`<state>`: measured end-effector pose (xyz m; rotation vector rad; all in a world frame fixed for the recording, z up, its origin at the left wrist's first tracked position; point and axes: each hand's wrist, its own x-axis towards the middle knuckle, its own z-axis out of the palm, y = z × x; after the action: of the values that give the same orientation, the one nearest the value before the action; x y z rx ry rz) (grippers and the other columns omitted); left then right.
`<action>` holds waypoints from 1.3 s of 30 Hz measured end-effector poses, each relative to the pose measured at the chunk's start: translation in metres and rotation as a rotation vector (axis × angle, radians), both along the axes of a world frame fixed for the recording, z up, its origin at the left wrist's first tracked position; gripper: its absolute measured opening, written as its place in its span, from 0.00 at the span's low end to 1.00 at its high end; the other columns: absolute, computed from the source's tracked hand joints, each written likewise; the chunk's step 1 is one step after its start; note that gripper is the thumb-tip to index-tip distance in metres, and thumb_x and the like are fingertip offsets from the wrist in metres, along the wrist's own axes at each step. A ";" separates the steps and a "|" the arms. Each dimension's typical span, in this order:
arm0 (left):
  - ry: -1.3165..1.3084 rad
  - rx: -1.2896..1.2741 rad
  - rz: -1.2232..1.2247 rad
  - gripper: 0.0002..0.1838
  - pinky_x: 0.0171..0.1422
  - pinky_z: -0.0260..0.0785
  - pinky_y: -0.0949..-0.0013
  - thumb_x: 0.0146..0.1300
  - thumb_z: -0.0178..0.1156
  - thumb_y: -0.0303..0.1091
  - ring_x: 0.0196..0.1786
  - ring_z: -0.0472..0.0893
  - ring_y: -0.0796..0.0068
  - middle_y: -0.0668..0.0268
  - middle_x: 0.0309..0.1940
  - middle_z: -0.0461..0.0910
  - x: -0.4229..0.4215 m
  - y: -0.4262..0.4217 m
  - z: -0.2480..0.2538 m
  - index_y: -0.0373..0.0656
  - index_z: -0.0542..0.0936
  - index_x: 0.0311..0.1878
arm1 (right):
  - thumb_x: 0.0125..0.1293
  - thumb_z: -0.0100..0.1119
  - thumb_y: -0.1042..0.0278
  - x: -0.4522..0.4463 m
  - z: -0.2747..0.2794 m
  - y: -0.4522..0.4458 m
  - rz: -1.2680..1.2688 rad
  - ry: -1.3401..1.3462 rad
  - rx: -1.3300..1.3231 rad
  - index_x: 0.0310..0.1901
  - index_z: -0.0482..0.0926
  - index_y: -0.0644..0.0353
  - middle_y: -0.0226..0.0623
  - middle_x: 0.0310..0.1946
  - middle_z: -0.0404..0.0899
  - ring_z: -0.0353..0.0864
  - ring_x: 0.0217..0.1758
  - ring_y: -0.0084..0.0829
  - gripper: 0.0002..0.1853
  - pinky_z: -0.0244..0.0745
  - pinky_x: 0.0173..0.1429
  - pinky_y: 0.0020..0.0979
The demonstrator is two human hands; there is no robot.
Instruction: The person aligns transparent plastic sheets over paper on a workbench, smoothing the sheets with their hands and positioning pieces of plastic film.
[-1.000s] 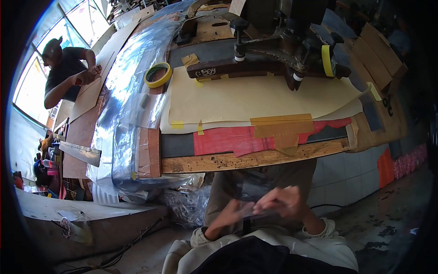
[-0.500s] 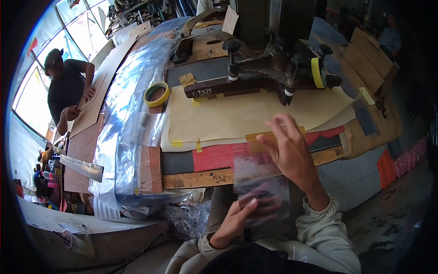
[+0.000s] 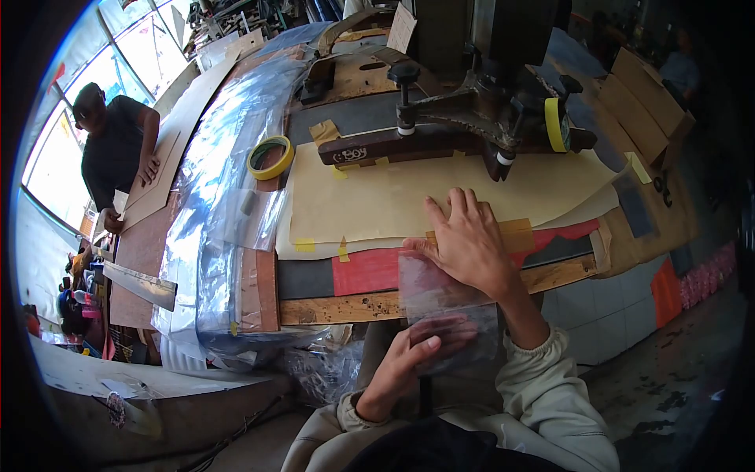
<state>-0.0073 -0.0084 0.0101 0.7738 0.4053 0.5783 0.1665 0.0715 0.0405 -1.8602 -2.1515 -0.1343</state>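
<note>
My left hand (image 3: pixel 409 358) is at the table's front edge, its thumb over a clear plastic sheet (image 3: pixel 429 283) and its fingers showing through from beneath. The sheet hangs over the wooden edge (image 3: pixel 338 307). My right hand (image 3: pixel 468 240) lies with fingers spread on the cream paper (image 3: pixel 377 197) and brown tape (image 3: pixel 517 234), its thumb by the sheet's upper corner. A red strip (image 3: pixel 366 271) lies under the paper's front edge, left of the sheet.
A dark metal clamp frame (image 3: pixel 464 110) with a yellow tape roll (image 3: pixel 557 126) stands behind the paper. Another yellow tape roll (image 3: pixel 270 157), plastic film (image 3: pixel 208 228) and a saw blade (image 3: pixel 141 285) are to the left. A co-worker (image 3: pixel 118 149) handles a board (image 3: pixel 153 185).
My right hand has come down from above the table's edge onto the paper and tape. My left hand has stayed near the edge with the clear sheet. The co-worker's hands have shifted.
</note>
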 end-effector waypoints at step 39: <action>-0.131 0.354 -0.127 0.38 0.70 0.58 0.65 0.71 0.48 0.31 0.67 0.70 0.55 0.47 0.64 0.69 -0.007 -0.016 -0.002 0.36 0.36 0.74 | 0.68 0.40 0.36 0.006 -0.016 0.026 0.029 0.000 -0.077 0.66 0.63 0.65 0.71 0.64 0.58 0.57 0.70 0.58 0.39 0.53 0.72 0.46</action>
<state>-0.0148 -0.0242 0.0076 1.0856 0.1314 0.5848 0.1725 0.0977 0.0244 -1.8692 -2.2127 -0.0455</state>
